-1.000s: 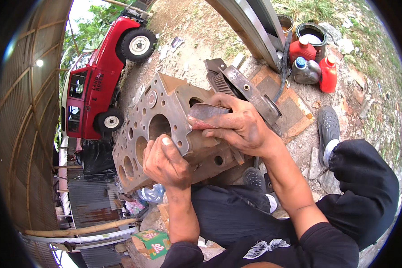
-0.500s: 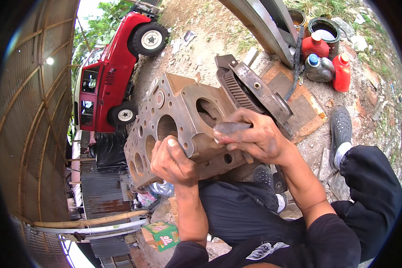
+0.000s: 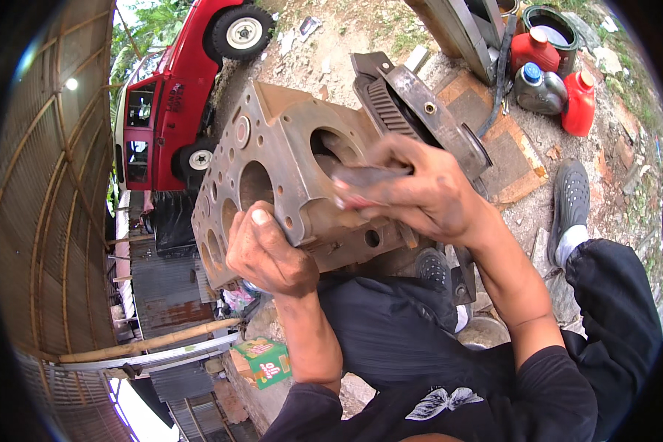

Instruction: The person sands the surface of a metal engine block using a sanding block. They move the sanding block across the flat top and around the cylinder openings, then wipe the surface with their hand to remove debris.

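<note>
Left of the right hand [image 3: 431, 193], passage is blocked by the engine block [image 3: 302, 184]; far side's kinda crowded by that ribbed metal part [image 3: 418, 103]. More room's found over the far dirt [image 3: 350, 40].

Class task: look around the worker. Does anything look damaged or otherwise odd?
Yes: the grey corrugated sheet, left of the left hand, has a reddish, rust-like patch breaking its colour. The metal block this hand touches looks brownish too, perhaps rusted.

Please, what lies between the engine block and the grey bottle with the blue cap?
Between the engine block and the grey bottle, the head view shows a ribbed metal part, then a brown board and a dark strip.
</note>
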The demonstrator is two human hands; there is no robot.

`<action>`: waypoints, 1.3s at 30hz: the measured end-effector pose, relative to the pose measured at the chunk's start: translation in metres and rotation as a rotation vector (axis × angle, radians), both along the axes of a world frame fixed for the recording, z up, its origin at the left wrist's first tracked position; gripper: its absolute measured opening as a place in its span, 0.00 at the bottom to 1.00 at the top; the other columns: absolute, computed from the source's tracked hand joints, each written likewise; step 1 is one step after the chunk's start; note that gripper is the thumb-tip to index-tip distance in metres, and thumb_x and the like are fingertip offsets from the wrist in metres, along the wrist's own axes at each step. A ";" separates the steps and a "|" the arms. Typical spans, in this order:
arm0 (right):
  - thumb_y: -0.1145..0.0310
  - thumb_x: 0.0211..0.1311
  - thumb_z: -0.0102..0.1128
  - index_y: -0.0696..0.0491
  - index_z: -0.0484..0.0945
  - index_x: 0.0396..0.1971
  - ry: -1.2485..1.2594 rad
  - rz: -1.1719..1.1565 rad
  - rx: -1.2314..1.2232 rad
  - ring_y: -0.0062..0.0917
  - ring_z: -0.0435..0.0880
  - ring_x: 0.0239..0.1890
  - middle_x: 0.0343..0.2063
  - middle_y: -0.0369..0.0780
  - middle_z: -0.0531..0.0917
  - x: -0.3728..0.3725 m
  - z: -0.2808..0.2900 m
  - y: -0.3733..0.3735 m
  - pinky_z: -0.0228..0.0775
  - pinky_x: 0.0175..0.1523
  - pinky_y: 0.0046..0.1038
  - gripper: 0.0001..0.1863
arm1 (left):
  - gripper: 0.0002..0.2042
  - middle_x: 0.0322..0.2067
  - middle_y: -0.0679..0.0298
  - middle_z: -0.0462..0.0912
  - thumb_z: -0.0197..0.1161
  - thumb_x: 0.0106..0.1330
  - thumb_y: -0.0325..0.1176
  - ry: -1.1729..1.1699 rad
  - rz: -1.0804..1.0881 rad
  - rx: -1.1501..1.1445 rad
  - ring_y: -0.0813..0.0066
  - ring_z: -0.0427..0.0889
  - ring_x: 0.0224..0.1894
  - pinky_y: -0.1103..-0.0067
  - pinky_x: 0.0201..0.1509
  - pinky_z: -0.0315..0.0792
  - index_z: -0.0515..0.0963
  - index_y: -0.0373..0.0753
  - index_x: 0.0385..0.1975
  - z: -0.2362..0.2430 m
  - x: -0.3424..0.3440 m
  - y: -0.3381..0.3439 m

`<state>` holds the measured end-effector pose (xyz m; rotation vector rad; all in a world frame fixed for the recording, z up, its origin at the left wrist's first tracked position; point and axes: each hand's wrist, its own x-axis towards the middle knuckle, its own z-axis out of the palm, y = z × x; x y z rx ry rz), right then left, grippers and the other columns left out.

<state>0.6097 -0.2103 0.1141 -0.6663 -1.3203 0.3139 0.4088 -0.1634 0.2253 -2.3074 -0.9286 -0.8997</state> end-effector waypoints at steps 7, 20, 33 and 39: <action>0.73 0.57 0.79 0.49 0.94 0.53 0.061 0.098 -0.056 0.39 0.91 0.49 0.48 0.46 0.90 -0.001 0.004 -0.003 0.85 0.53 0.37 0.21 | 0.25 0.35 0.47 0.90 0.44 0.82 0.41 -0.239 0.015 -0.189 0.49 0.88 0.35 0.62 0.43 0.79 0.88 0.29 0.44 0.005 0.018 -0.008; 0.71 0.58 0.79 0.47 0.93 0.55 -0.050 0.014 -0.024 0.38 0.90 0.47 0.47 0.43 0.89 0.003 0.002 0.004 0.85 0.52 0.36 0.22 | 0.24 0.43 0.47 0.93 0.47 0.81 0.39 -0.136 -0.034 -0.054 0.51 0.92 0.44 0.62 0.52 0.83 0.91 0.29 0.52 0.003 0.027 -0.011; 0.64 0.58 0.80 0.48 0.93 0.55 -0.007 -0.010 -0.023 0.39 0.89 0.52 0.51 0.45 0.87 -0.001 0.014 0.015 0.84 0.58 0.38 0.23 | 0.28 0.45 0.46 0.93 0.43 0.83 0.40 -0.129 0.004 -0.042 0.50 0.92 0.45 0.60 0.54 0.83 0.91 0.26 0.49 0.000 0.030 -0.012; 0.65 0.60 0.79 0.47 0.94 0.52 0.033 0.090 -0.114 0.40 0.89 0.55 0.53 0.46 0.88 -0.003 -0.010 -0.022 0.83 0.60 0.41 0.18 | 0.23 0.44 0.52 0.94 0.48 0.81 0.38 -0.144 -0.011 0.005 0.54 0.92 0.43 0.64 0.50 0.82 0.92 0.32 0.48 -0.002 0.025 -0.013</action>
